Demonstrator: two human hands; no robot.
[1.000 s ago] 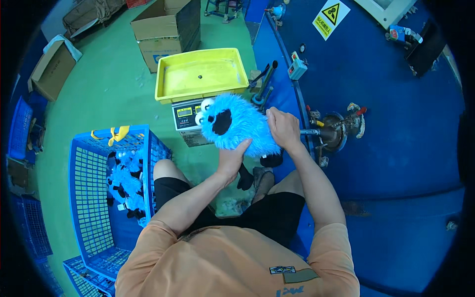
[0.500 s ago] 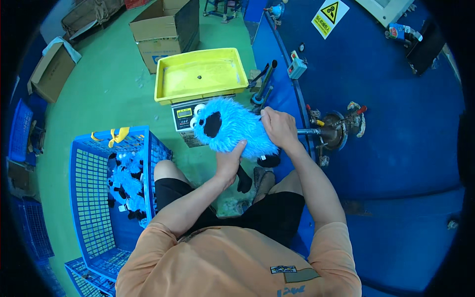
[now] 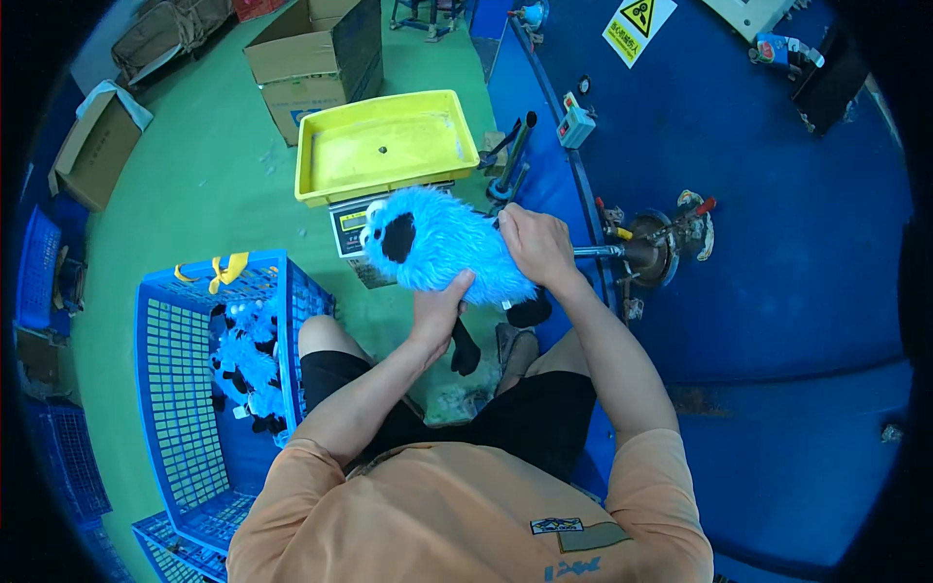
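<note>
Toy [image 3: 452,245] held in both your hands, centre of frame.
Toy lies on its side, eyes toward frame left, black foot [image 3: 530,310] at its lower right. Your left hand [image 3: 437,309] grips the lower edge, thumb on the fur; its other fingers are mostly hidden. Your right hand [image 3: 537,245] is closed around the right end; exact finger contact cannot be told. Metal tube [image 3: 598,252] sits just right of that hand, on the blue machine [image 3: 777,253]; whether it meets the toy is hidden. Scale [image 3: 347,222] is partly behind the toy, under the yellow tray [image 3: 340,167], upper centre. Blue crate [image 3: 180,408] at lower left holds more toys [image 3: 251,364].
</note>
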